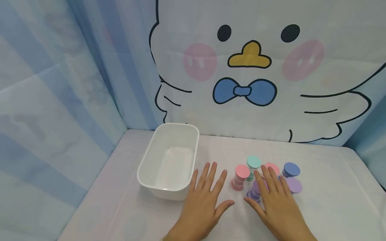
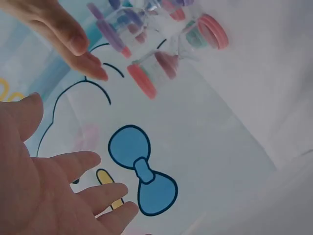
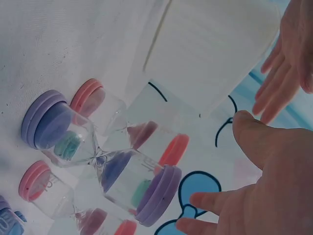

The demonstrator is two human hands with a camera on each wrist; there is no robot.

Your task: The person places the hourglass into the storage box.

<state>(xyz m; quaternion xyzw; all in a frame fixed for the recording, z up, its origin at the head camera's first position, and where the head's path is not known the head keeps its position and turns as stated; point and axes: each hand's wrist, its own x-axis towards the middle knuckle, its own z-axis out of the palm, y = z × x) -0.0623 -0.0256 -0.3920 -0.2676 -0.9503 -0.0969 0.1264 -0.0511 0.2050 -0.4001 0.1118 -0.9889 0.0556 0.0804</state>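
Several small sand timers stand in a cluster on the table, with clear glass bodies and coloured end caps. Among them are a pink sand timer (image 1: 242, 171), a teal one (image 1: 254, 162), a blue one (image 1: 291, 169) and a purple sand timer (image 3: 156, 196). My left hand (image 1: 203, 195), fingers spread, is between the white tub and the pink timer. With its fingers spread too, my right hand (image 1: 277, 204) is over the near side of the cluster and partly hides some timers in the head view. Neither hand holds anything.
A deep white plastic tub (image 1: 164, 186) stands left of the timers, its inside bare. Behind the table (image 1: 340, 201) hangs a cloth (image 1: 331, 67) with a cartoon face and blue bow tie. Blue striped cloth (image 1: 54, 117) closes off the left side.
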